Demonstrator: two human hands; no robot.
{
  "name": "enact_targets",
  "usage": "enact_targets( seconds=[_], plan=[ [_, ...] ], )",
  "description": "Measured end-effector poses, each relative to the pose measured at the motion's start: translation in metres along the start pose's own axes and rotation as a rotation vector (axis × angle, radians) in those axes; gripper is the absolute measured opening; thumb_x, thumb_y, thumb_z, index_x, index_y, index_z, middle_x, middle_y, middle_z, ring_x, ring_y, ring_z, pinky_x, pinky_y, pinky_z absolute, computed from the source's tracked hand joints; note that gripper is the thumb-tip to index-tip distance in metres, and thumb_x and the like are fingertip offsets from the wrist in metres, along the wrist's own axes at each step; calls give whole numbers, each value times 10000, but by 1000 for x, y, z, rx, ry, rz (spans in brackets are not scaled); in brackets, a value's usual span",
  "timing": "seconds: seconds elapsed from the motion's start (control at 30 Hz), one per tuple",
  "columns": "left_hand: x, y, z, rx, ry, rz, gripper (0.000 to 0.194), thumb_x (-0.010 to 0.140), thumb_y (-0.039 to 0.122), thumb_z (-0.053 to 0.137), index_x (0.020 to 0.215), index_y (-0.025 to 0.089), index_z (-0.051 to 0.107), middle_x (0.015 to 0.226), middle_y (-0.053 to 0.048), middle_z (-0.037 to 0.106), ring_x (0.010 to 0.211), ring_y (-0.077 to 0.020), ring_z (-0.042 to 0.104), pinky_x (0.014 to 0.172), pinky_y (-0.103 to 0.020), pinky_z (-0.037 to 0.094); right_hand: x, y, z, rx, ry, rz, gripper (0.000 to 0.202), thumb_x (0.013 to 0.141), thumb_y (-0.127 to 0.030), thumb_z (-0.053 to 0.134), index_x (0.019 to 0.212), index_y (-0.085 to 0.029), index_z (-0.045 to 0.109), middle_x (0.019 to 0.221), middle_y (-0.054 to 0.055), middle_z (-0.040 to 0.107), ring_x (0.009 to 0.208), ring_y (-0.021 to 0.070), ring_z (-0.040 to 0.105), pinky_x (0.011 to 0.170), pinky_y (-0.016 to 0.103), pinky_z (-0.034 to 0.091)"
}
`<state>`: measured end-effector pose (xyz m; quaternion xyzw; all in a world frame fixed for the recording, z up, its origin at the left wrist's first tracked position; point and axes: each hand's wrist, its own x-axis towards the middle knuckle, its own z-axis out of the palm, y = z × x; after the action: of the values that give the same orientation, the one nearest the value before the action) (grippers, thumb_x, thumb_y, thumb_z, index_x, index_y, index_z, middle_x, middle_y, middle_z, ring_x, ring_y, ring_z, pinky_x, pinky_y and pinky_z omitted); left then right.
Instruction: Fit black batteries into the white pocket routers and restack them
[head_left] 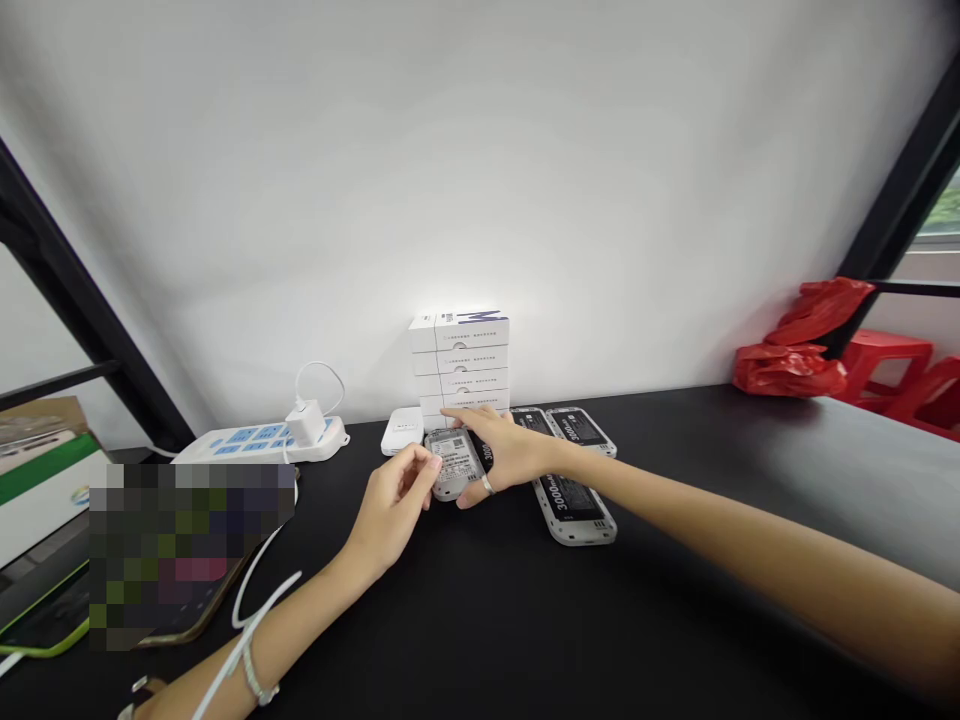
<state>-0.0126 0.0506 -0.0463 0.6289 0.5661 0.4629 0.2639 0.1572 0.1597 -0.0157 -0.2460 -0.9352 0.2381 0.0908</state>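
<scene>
A pale, rounded, open-backed electronic device (454, 464) lies on the black table in front of me, its bare compartment showing a printed label. My right hand (511, 452) spans it from the right, with the thumb at the lower edge and fingers over the top. At its left edge, my left hand (401, 490) has thumb and fingers pressed together; anything between them is hidden. Partly behind my right hand is a black battery marked 300. Further right lie more open-backed devices, one nearer (576, 512) and one farther (581, 430), with black batteries inside.
A stack of white boxes (461, 365) stands against the wall, beside a small white device (403, 430). Left is a power strip (259, 440) with a plugged-in charger (306, 422) and white cable (262, 555). Red plastic bags (791, 368) sit at the far right.
</scene>
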Motion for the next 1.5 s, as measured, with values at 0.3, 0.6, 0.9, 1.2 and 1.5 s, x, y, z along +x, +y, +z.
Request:
enact_targets(
  seconds=[0.3,0.6,0.9,1.2,1.5],
  plan=[
    [-13,0,6,223,-201,207,842,571,522,765,1238,257,324,1275,-101,349,1186,-268,359,1000,-448,342,-81,-8,23,-73,87,78,1090,562,-666,676,1434,-208,207,1313,116,367,1206,323,262,1031,522,208],
    [-16,4,13,341,-307,198,894,535,581,758,1265,278,339,1251,-103,344,1181,-319,359,972,-540,365,-66,14,-10,-130,46,-63,676,769,-637,532,1313,-248,426,1259,68,472,1204,272,344,1048,478,212],
    [-13,12,6,383,-439,170,882,584,615,715,1277,283,283,1269,-118,290,1218,-333,305,973,-551,359,-22,43,-20,-200,29,74,749,674,-560,651,1291,-197,433,1224,117,502,1140,322,431,954,476,351],
    [-12,7,7,418,-395,159,761,541,656,713,1039,228,330,1258,-104,316,1157,-304,337,910,-494,417,-44,24,-5,-32,345,108,707,577,-504,745,1130,-183,443,1176,98,520,1106,266,477,932,433,404],
    [-12,3,9,465,-387,173,771,551,676,693,1047,224,313,1246,-106,305,1160,-309,327,916,-502,413,-75,4,9,126,202,97,690,586,-504,753,1148,-241,450,1213,43,497,1143,228,455,967,393,396]
  ],
)
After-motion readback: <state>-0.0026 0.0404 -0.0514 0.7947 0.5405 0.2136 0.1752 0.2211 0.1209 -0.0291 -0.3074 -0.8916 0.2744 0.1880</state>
